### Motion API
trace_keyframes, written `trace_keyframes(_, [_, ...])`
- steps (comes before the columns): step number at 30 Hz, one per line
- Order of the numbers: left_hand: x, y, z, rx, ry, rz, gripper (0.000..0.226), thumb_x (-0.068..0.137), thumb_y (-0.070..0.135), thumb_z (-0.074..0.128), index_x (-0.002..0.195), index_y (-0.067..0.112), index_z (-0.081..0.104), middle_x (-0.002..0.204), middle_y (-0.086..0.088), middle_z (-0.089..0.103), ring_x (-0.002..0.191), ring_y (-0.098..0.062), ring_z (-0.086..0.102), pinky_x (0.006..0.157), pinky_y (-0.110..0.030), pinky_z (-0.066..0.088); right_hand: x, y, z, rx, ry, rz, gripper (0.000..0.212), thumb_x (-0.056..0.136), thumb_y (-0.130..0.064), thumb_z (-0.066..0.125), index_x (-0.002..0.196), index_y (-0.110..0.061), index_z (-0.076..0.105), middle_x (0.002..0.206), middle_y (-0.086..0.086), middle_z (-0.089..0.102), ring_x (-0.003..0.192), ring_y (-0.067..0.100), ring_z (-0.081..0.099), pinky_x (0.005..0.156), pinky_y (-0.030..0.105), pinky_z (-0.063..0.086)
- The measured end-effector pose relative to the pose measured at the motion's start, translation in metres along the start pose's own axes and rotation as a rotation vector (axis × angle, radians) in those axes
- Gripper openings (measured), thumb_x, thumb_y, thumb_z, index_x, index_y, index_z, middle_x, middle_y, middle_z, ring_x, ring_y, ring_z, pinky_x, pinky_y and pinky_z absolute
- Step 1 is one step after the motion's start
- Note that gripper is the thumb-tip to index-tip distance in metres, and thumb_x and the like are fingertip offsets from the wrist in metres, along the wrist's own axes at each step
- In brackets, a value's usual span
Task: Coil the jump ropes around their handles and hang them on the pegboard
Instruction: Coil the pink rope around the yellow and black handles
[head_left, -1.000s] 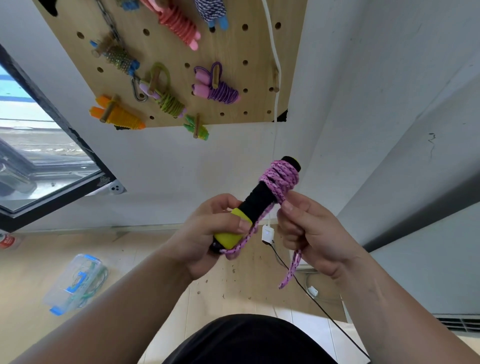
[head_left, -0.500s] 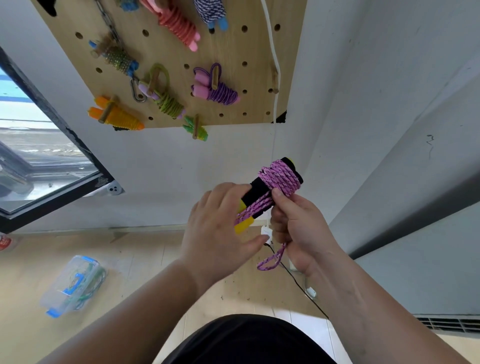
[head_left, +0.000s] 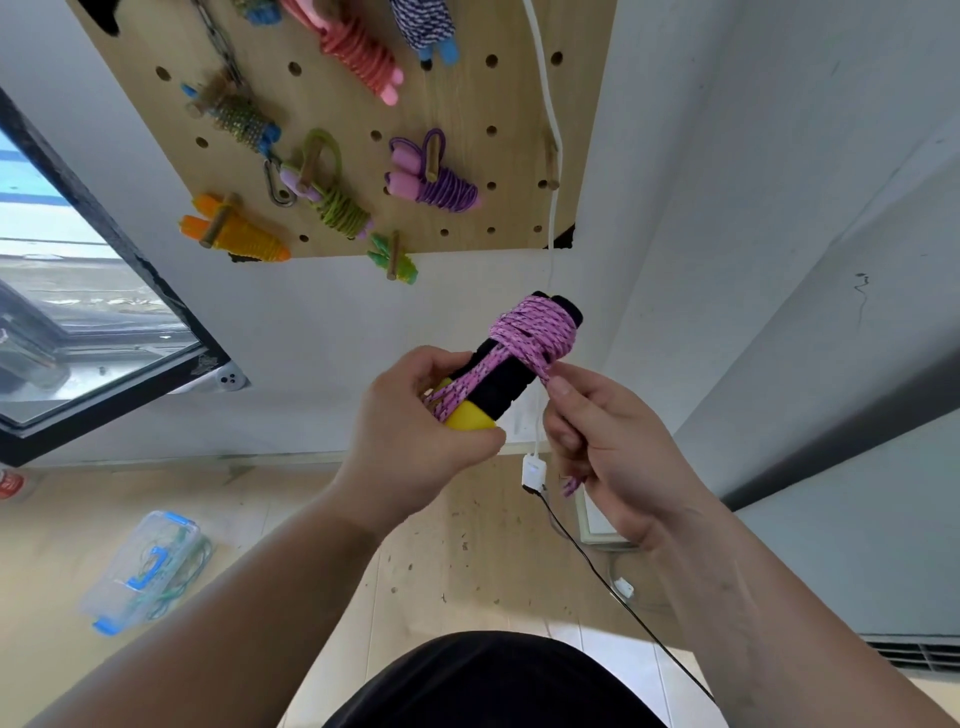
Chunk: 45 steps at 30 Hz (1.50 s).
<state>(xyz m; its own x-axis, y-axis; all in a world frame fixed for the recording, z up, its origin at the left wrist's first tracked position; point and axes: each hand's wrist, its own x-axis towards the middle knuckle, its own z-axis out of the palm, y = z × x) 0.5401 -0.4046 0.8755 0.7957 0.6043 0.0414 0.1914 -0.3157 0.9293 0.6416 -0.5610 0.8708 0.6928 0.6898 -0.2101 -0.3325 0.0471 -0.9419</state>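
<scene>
Currently the left hand (head_left: 410, 441) grips the yellow lower end of the paired black handles (head_left: 511, 387), its fingers curled round them. The handles tilt up and to the right in mid-air in front of the wall. The pink jump rope (head_left: 537, 327) is coiled round the upper end of the handles, and strands cross diagonally down toward the left hand. The right hand (head_left: 613, 447) pinches the rope just below the coil between thumb and forefinger, and the rope tail (head_left: 571, 486) hangs out beneath the palm. The pegboard (head_left: 483, 98) is above, well apart from both hands, with open wall between. Coiled ropes occupy its left and centre. A wooden peg (head_left: 551, 156) stands near the right edge, just beside a white cable (head_left: 545, 78) that runs down past the board's lower right corner. A clear plastic box (head_left: 140, 566) lies on the floor at lower left.
</scene>
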Motion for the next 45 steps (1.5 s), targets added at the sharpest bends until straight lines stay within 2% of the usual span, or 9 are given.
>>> trace_keyframes(3, [-0.001, 0.004, -0.003, -0.334, -0.142, -0.196, 0.060, 0.048, 0.006, 0.089, 0.105, 0.019, 0.072, 0.095, -0.004, 0.075, 0.073, -0.020, 0.067, 0.059, -0.033, 0.051, -0.001, 0.002, -0.011, -0.041, -0.059, 0.002, 0.029, 0.100, -0.031, 0.056, 0.128, -0.025, 0.064, 0.060, -0.002, 0.030, 0.052, 0.012, 0.023, 0.050, 0.024, 0.023])
trace_keyframes(6, [-0.007, 0.001, -0.004, -0.616, -0.366, -0.342, 0.055, 0.056, 0.005, 0.078, 0.110, 0.003, 0.066, 0.096, -0.027, 0.068, 0.063, -0.027, 0.057, 0.050, -0.028, 0.042, -0.003, 0.004, -0.012, -0.016, -0.124, -0.063, 0.015, 0.095, -0.030, 0.060, 0.107, -0.023, 0.066, 0.059, -0.003, 0.031, 0.052, 0.011, 0.024, 0.049, 0.022, 0.023])
trace_keyframes(12, [-0.011, -0.009, -0.008, -0.887, -0.670, -0.507, 0.062, 0.068, 0.024, 0.079, 0.124, 0.004, 0.064, 0.107, -0.027, 0.067, 0.075, -0.033, 0.066, 0.058, -0.035, 0.056, -0.004, 0.006, -0.014, -0.118, -0.080, -0.107, 0.013, 0.092, -0.031, 0.061, 0.080, -0.025, 0.059, 0.059, -0.005, 0.031, 0.052, 0.010, 0.024, 0.049, 0.026, 0.018])
trace_keyframes(16, [-0.013, -0.002, -0.002, -0.412, -0.421, -0.383, 0.044, 0.087, 0.026, 0.071, 0.130, 0.016, 0.065, 0.111, -0.014, 0.074, 0.088, -0.022, 0.071, 0.066, -0.029, 0.056, -0.004, 0.009, -0.009, -0.219, 0.087, -0.091, 0.017, 0.101, -0.026, 0.059, 0.086, -0.019, 0.056, 0.058, -0.006, 0.034, 0.053, 0.011, 0.024, 0.053, 0.031, 0.017])
trace_keyframes(19, [-0.019, -0.001, 0.008, 0.217, -0.112, -0.001, 0.070, 0.078, 0.041, 0.083, 0.139, 0.037, 0.048, 0.120, 0.019, 0.060, 0.100, -0.002, 0.060, 0.076, -0.015, 0.049, -0.004, 0.009, 0.000, -0.268, 0.217, -0.093, 0.017, 0.101, -0.026, 0.060, 0.085, -0.023, 0.059, 0.056, -0.008, 0.036, 0.050, 0.007, 0.030, 0.054, 0.025, 0.026])
trace_keyframes(25, [-0.016, -0.016, 0.026, 0.646, 0.047, 0.398, 0.077, 0.064, 0.026, 0.088, 0.123, 0.023, 0.038, 0.112, -0.001, 0.057, 0.089, -0.023, 0.061, 0.067, -0.035, 0.054, -0.005, 0.013, 0.027, -0.250, 0.283, -0.077, 0.013, 0.102, -0.035, 0.056, 0.095, -0.025, 0.061, 0.055, -0.018, 0.048, 0.048, 0.000, 0.043, 0.055, 0.025, 0.033])
trace_keyframes(32, [-0.018, 0.001, 0.017, -0.032, -0.021, -0.080, 0.056, 0.065, 0.010, 0.087, 0.108, 0.027, 0.054, 0.100, 0.006, 0.068, 0.070, -0.010, 0.068, 0.055, -0.031, 0.059, -0.011, -0.003, 0.023, -0.221, 0.182, -0.183, 0.019, 0.103, -0.017, 0.056, 0.114, -0.022, 0.071, 0.066, 0.000, 0.064, 0.055, 0.012, 0.045, 0.055, 0.024, 0.041])
trace_keyframes(38, [-0.022, 0.007, 0.007, -0.817, -0.350, -0.322, 0.061, 0.066, 0.008, 0.068, 0.124, 0.000, 0.053, 0.099, -0.021, 0.067, 0.062, -0.024, 0.058, 0.051, -0.029, 0.044, -0.013, 0.002, 0.014, -0.224, 0.435, -0.289, 0.015, 0.087, -0.017, 0.078, 0.078, -0.029, 0.079, 0.070, -0.006, 0.073, 0.063, 0.005, 0.062, 0.061, 0.025, 0.048])
trace_keyframes(45, [-0.024, 0.010, 0.005, -0.717, -0.376, -0.332, 0.063, 0.062, 0.014, 0.071, 0.122, 0.007, 0.051, 0.104, -0.025, 0.069, 0.061, -0.025, 0.056, 0.050, -0.029, 0.041, -0.013, 0.006, 0.010, -0.335, 0.417, -0.341, 0.015, 0.089, -0.012, 0.075, 0.087, -0.026, 0.074, 0.076, -0.006, 0.071, 0.070, 0.013, 0.066, 0.067, 0.039, 0.057])
